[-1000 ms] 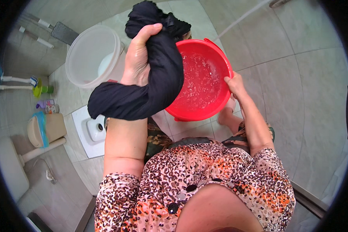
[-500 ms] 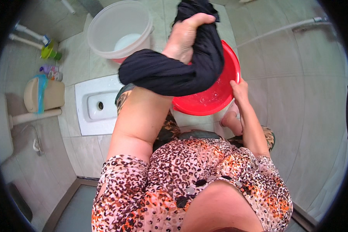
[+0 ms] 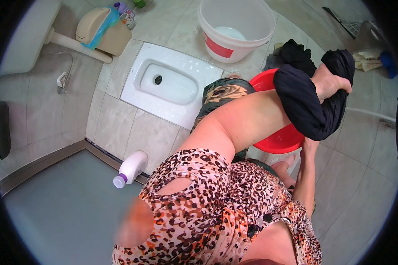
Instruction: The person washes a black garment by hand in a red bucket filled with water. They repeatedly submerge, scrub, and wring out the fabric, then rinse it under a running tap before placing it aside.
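Note:
A twisted dark navy cloth point(image 3: 303, 104) hangs in a thick loop about my left wrist and hand. My left hand point(image 3: 327, 84) is closed on it, held up over the red basin point(image 3: 276, 145). Which garment the cloth is, I cannot tell. My right hand point(image 3: 309, 143) grips the basin's near right rim, its fingers partly hidden by the cloth. The forearm and cloth cover most of the basin's inside.
A white bucket point(image 3: 234, 48) holding some liquid stands beyond the squat toilet point(image 3: 172, 86). Dark clothes point(image 3: 298, 55) lie behind the basin. A white bottle with a purple cap point(image 3: 135, 165) stands left of me, and a beige bin point(image 3: 112, 37) is at the far left.
My view has swung to the left, so the basin and bucket appear farther right and the white bottle shows. My left hand keeps hold of the cloth; my right stays on the rim.

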Available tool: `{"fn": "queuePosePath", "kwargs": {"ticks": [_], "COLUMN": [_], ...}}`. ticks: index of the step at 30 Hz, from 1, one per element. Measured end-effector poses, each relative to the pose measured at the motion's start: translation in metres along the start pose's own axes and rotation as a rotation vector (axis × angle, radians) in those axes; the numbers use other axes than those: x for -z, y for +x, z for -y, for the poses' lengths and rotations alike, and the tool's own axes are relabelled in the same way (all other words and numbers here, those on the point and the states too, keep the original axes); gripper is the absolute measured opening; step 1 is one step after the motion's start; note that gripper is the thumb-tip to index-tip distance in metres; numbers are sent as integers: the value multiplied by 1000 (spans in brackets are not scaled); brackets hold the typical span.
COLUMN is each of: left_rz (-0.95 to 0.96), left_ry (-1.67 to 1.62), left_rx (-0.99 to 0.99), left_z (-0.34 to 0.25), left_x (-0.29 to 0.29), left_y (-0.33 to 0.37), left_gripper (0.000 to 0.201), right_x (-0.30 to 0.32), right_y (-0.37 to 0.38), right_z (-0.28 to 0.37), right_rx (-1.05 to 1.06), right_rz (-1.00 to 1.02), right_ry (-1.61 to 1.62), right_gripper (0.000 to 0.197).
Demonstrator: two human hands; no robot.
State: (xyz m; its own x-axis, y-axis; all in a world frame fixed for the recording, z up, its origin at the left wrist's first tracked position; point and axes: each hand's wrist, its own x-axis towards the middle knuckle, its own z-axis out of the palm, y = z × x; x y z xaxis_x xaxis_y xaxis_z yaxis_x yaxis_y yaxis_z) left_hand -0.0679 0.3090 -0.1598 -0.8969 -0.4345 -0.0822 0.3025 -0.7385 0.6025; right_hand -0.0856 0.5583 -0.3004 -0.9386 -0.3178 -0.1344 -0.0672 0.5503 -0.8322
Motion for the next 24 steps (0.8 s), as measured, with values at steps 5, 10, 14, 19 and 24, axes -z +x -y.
{"fn": "queuePosePath", "kwargs": {"ticks": [5, 10, 14, 19, 24], "left_rz": [-55, -132, -105, -107, -124], "left_ry": [84, 189, 175, 205, 275], "left_rx": [41, -5, 5, -3, -1], "left_z": [2, 5, 3, -6, -9], "left_x": [1, 2, 2, 0, -2], "left_y": [-2, 3, 3, -2, -5], "left_gripper": [52, 36, 38, 41, 45], "right_x": [-12, -17, -24, -32, -19], "right_y": [6, 10, 8, -2, 19], "right_z": [-9, 0, 21, 34, 13], "right_rx": [123, 172, -62, 84, -147], "right_rz": [62, 75, 54, 83, 190], "right_ry": [105, 75, 142, 51, 198], "right_gripper": [57, 53, 49, 58, 58]}}
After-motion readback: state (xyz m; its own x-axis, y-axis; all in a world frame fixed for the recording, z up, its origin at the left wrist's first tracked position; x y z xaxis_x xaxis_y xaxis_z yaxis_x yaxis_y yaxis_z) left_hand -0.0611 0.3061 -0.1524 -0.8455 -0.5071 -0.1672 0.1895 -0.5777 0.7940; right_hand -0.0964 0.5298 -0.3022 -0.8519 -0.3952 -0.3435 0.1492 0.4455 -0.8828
